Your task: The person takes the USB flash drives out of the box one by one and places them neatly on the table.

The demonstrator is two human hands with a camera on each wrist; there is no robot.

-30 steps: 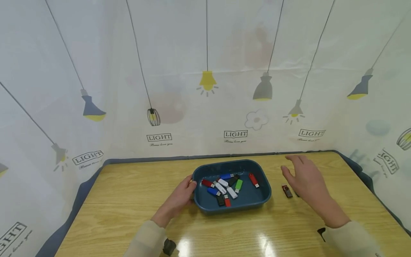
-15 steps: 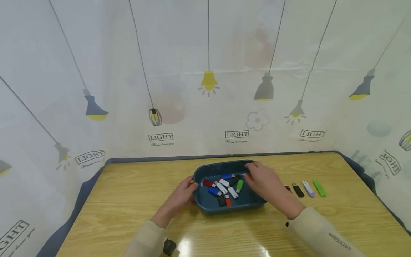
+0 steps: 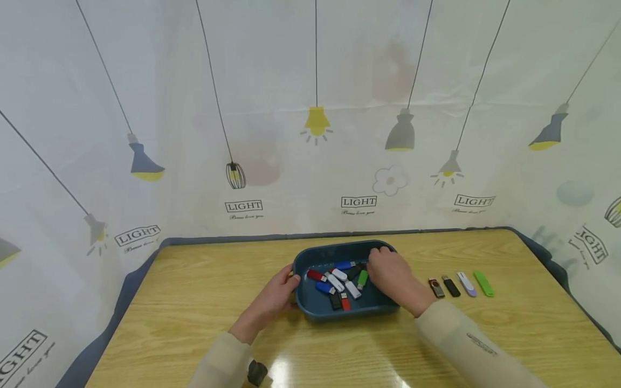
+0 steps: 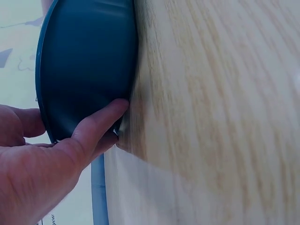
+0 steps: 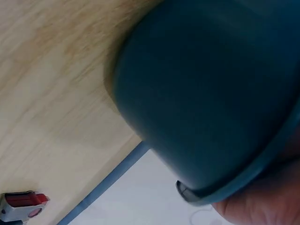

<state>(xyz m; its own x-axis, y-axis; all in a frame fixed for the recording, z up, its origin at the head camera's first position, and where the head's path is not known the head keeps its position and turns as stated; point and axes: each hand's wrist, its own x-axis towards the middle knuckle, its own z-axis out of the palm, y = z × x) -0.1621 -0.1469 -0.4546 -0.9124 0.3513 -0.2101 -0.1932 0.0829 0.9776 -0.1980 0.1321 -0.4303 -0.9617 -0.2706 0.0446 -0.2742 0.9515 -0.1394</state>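
Hands come first, nearest to us: our left hand rests against the left end of the blue tray, fingers laid along its outer wall and thumb at the rim, as the left wrist view shows. Our right hand reaches over the tray's right side, fingers curled down inside near the far right corner; we cannot tell whether they already pinch a drive, since the knuckles hide the tips and the right wrist view shows only the tray's underside.

Just left of that right hand, inside the tray, lie the remaining USB drives: red, white, blue, black and a green one, heaped together and partly overlapping.

Beyond the right hand's wrist, on the wooden table, four drives stand in a row, side by side and apart: a dark red one, a black one, a white one and a green one.

We judge the work under halfway: four laid out, roughly ten left in the tray.
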